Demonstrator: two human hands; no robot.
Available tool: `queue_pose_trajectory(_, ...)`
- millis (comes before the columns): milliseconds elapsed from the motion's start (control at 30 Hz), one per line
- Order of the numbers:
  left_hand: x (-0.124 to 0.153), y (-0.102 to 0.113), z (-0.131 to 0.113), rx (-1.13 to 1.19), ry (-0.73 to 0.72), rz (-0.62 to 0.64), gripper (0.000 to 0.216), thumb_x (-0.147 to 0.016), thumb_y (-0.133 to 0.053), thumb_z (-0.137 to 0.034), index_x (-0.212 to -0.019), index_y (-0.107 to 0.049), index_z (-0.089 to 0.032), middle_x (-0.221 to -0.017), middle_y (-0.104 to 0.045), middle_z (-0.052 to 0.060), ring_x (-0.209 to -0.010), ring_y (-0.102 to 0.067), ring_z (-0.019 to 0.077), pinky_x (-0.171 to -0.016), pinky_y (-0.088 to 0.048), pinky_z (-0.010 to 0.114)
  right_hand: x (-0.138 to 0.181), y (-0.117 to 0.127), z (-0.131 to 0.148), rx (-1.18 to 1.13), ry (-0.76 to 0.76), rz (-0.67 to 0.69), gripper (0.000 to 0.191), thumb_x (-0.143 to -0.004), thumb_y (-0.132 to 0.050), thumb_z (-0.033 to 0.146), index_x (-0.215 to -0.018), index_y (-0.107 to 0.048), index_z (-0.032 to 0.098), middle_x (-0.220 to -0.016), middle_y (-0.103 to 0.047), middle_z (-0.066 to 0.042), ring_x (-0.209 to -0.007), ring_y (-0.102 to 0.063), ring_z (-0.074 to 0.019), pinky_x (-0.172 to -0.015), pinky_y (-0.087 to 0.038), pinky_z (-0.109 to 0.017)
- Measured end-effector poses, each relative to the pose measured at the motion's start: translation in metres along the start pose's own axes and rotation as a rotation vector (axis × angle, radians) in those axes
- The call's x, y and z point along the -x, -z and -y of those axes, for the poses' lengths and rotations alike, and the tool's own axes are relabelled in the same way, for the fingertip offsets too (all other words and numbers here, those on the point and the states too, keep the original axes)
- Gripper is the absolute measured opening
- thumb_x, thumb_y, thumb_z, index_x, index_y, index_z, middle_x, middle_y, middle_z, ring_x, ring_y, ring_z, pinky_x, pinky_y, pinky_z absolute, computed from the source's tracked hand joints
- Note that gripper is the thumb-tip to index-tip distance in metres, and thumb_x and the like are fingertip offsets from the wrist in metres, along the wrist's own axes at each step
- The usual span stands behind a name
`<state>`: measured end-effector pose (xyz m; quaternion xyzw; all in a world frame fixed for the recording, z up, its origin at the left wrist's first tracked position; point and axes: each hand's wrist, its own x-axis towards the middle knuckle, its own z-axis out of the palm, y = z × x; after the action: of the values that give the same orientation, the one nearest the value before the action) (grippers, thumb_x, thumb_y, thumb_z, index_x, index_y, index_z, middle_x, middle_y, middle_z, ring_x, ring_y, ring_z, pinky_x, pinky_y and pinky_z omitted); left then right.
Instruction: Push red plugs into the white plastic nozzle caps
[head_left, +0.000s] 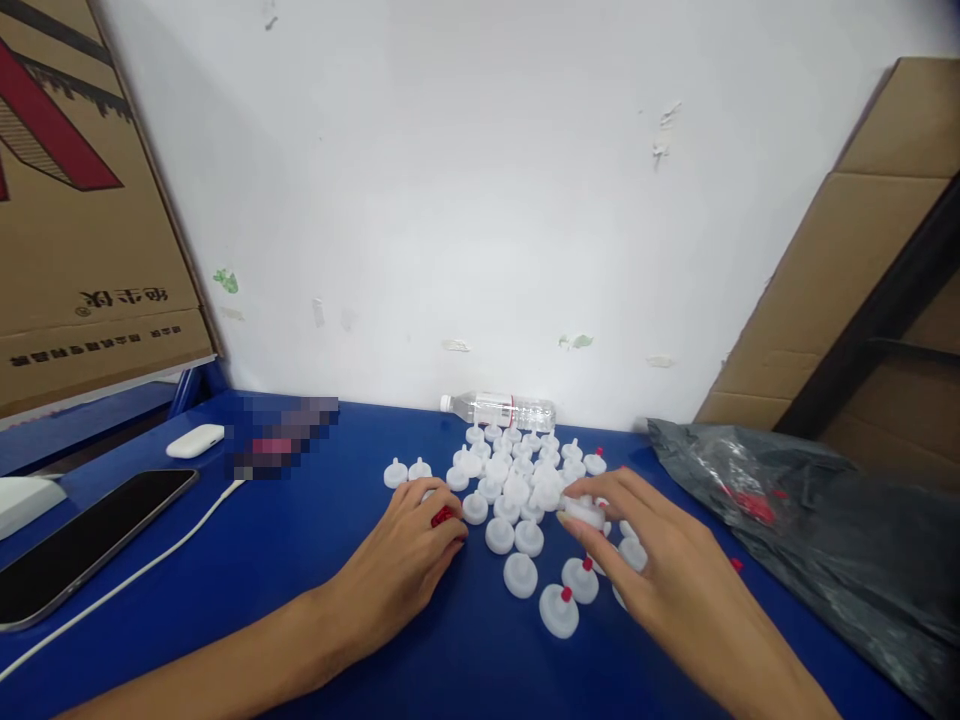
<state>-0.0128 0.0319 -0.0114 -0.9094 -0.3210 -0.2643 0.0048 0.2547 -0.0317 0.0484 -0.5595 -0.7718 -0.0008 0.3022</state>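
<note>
A phone (90, 545) lies on the blue surface (277, 545). The left hand (409, 538) curls its fingers around small red pieces (442, 515). White caps (517, 488) cluster before a clear bottle (491, 408). The right hand (664, 540) pinches another cap (585, 513) in its fingers at their right side; a grey bag (840, 545) lies farther right.

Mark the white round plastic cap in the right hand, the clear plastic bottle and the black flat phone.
White round plastic cap (583, 514): head view, disc.
Clear plastic bottle (493, 411): head view, body.
Black flat phone (97, 540): head view, screen.

Bottle (499, 411) behind caps (516, 488) on table (289, 530); phone (86, 543) far left, bag (840, 570) right.
</note>
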Motion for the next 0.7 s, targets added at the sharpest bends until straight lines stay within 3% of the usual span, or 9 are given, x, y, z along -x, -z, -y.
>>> queue_pose_trajectory(267,-0.002,0.002,-0.005,0.057,-0.014,-0.009,0.017,-0.1,-0.05,-0.011,-0.102,-0.064,-0.02,-0.1,-0.066,0.005,-0.112,-0.054,0.025,-0.094,-0.047,0.042,0.001,-0.003,0.0,-0.033,0.049,0.035,0.024,-0.103,-0.042,0.035,-0.119,-0.059,0.03,-0.121,-0.065,-0.004,-0.106,-0.068,-0.0223,-0.083,-0.057,-0.033)
queue_pose_trajectory(467,-0.005,0.007,-0.009,0.072,-0.069,-0.111,0.015,-0.101,-0.051,-0.014,-0.107,-0.063,-0.021,-0.101,-0.069,0.004,-0.105,-0.059,0.021,-0.094,-0.047,0.038,0.001,-0.005,0.001,-0.053,0.02,-0.073,0.033,-0.098,-0.052,0.032,-0.129,-0.045,0.029,-0.123,-0.061,-0.007,-0.103,-0.068,-0.0241,-0.079,-0.058,-0.035)
queue_pose_trajectory(700,-0.004,0.01,-0.014,0.101,-0.093,-0.183,0.023,-0.1,-0.054,-0.015,-0.122,-0.059,-0.022,-0.101,-0.07,0.003,-0.094,-0.062,0.0183,-0.091,-0.048,0.035,0.001,-0.017,0.002,-0.097,0.097,0.014,0.04,-0.093,-0.055,0.023,-0.131,-0.048,0.031,-0.125,-0.065,-0.006,-0.107,-0.068,-0.0245,-0.087,-0.058,-0.038)
